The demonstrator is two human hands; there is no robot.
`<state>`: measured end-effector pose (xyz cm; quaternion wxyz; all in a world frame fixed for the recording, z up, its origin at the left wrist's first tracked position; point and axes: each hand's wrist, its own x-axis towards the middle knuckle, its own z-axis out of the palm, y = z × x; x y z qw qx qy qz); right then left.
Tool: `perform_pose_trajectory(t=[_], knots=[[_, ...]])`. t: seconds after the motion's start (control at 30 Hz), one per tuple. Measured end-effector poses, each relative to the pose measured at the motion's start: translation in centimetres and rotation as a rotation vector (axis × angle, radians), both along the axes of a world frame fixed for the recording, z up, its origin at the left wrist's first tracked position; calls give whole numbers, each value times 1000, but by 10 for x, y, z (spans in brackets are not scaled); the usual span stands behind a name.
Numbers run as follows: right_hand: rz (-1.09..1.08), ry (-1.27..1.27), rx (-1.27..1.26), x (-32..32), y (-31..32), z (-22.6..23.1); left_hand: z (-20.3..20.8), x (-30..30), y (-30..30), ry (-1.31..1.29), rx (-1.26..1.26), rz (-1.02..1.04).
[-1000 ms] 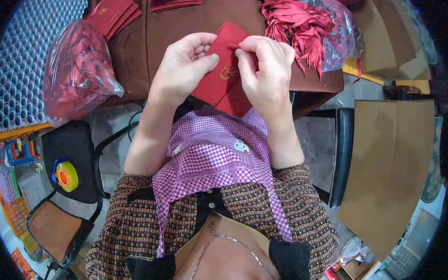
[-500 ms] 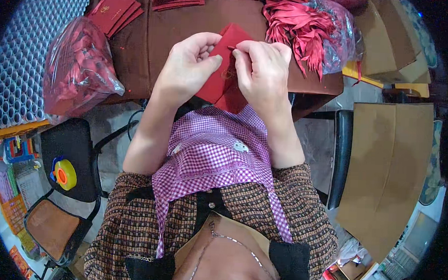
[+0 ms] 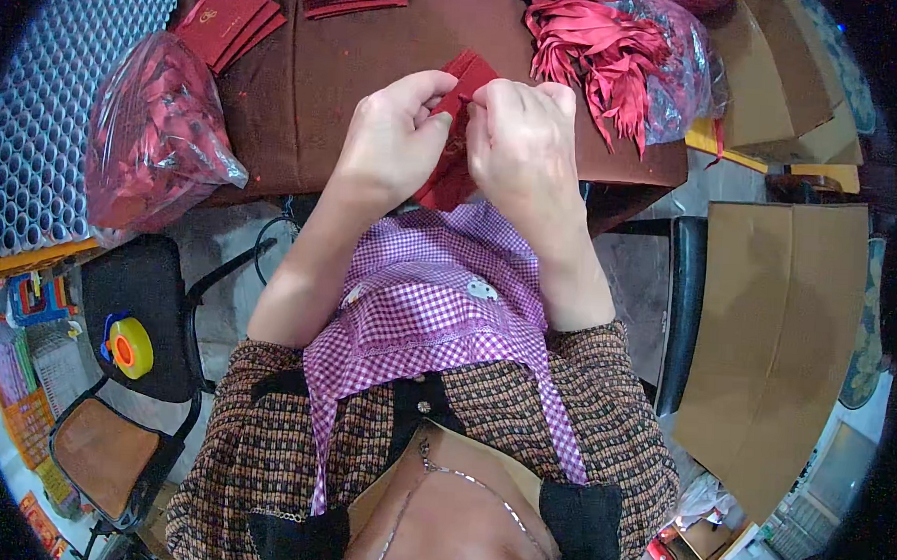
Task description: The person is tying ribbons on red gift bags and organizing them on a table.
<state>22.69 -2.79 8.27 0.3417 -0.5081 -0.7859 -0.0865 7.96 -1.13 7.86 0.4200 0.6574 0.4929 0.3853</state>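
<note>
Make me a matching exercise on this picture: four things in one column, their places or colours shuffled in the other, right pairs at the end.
Things:
1. Red packet
2. Tape roll
3. Loose ribbons
4. Apron

Places or colours:
A. Purple and white checks
B. Heaped at the right of the brown-covered table
C. Between the fingers of the left hand and the right hand
D. Yellow with an orange core

Right pairs: 1-C, 2-D, 3-B, 4-A
</note>
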Motion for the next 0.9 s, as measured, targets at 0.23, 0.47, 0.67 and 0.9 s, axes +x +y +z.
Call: perform_pose_trajectory(t=[0.23,0.47,0.67,0.9], knots=[[-7,36,-45,-2,1,-4,-13,2,3,111,185,8],[16,546,-463,5,16,-16,-19,9,0,98,343,5],[65,427,-248,4,15,-17,-17,5,6,218,495,40],[216,280,-120,25,35,-8,-6,-9,8,192,116,-98]])
